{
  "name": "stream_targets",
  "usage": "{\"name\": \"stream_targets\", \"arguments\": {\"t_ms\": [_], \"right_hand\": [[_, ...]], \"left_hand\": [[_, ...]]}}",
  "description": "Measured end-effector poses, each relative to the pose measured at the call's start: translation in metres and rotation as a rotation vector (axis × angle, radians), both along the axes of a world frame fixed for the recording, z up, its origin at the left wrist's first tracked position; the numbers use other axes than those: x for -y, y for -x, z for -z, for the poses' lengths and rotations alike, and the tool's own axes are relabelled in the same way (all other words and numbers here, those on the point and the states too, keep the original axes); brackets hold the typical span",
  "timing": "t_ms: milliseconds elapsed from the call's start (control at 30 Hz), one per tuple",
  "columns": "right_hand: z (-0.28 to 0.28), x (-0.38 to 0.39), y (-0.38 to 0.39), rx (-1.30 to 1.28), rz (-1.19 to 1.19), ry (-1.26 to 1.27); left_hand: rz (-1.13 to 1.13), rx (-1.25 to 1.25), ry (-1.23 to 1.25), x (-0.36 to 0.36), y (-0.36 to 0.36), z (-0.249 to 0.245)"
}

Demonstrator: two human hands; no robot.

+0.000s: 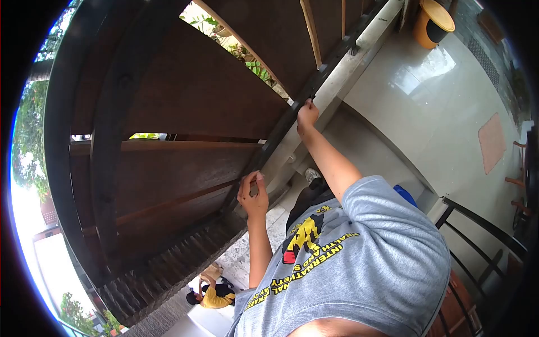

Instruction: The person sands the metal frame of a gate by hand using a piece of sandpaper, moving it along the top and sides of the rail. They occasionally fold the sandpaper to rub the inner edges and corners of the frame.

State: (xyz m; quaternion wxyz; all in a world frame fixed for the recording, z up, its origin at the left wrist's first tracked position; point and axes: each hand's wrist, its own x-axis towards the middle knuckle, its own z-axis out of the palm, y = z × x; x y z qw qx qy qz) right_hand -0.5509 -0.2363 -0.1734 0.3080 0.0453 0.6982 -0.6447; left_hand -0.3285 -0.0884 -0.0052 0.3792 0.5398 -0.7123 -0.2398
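My left hand is beside the lower end of a dark brown wooden panel, close to the black rail. Its thumb and forefinger curl together at the tips; whatever they pinch, if anything, is too small to see. Farther along the same rail, my right hand is closed at the edge of the pale concrete ledge. A small dark bit shows at its fingertips, and I cannot make out what it is. Gaps between several panels let plants show through.
A yellow-orange bin stands on the tiled floor, with a pinkish mat farther along. Black metal railing lies at the right. A blue object is partly behind my shoulder. Below, a person in yellow and black is nearby.
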Motion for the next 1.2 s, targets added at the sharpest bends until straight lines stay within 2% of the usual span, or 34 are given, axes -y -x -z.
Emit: {"name": "stream_targets", "arguments": {"t_ms": [67, 167, 267, 367, 400, 500, 600, 700, 833, 867, 967, 1000, 1067, 1133, 1200], "right_hand": [[-0.001, -0.016, -0.022, -0.054, -0.049, -0.03], [0.036, -0.022, -0.053, 0.036, -0.134, -0.032], [-0.003, -0.01, -0.019, -0.055, 0.032, 0.138], [-0.012, -0.002, 0.015, 0.02, 0.061, 0.216], [-0.014, -0.003, 0.011, -0.018, 0.049, 0.168], [0.007, -0.022, -0.024, -0.035, -0.17, -0.002], [0.043, -0.01, -0.044, -0.025, -0.053, 0.12], [0.009, 0.006, 0.012, 0.001, 0.048, 0.242], [-0.002, 0.017, 0.073, 0.001, 0.033, 0.331], [0.012, 0.019, 0.069, 0.011, -0.01, 0.346], [-0.017, -0.003, 0.04, 0.021, -0.057, 0.23], [-0.009, -0.002, 0.045, 0.054, -0.042, 0.263], [0.008, 0.003, 0.052, 0.125, -0.009, 0.33], [0.026, 0.016, 0.06, 0.194, 0.029, 0.405], [0.03, 0.025, 0.078, 0.189, 0.027, 0.472]], "left_hand": [[0.033, -0.071, 0.043, 0.008, 0.015, -0.026], [0.324, -0.05, 0.353, 0.029, 0.02, -0.052], [0.438, -0.043, 0.438, 0.044, 0.021, -0.065], [0.399, -0.097, 0.398, 0.048, 0.036, -0.081], [0.416, -0.11, 0.328, 0.049, 0.04, -0.089], [0.362, -0.109, 0.479, 0.064, 0.048, -0.077], [0.333, -0.029, 0.508, 0.075, 0.058, -0.073], [0.241, -0.136, 0.353, 0.074, 0.071, -0.069], [0.098, -0.152, 0.343, 0.077, 0.075, -0.065], [0.085, -0.163, 0.364, 0.079, 0.079, -0.064], [-0.026, -0.025, 0.477, 0.082, 0.097, -0.065], [-0.1, 0.074, 0.534, 0.083, 0.097, -0.058], [-0.163, 0.08, 0.531, 0.084, 0.093, -0.044], [-0.185, 0.1, 0.632, 0.084, 0.106, -0.05], [-0.18, 0.14, 0.831, 0.078, 0.124, -0.062]]}}
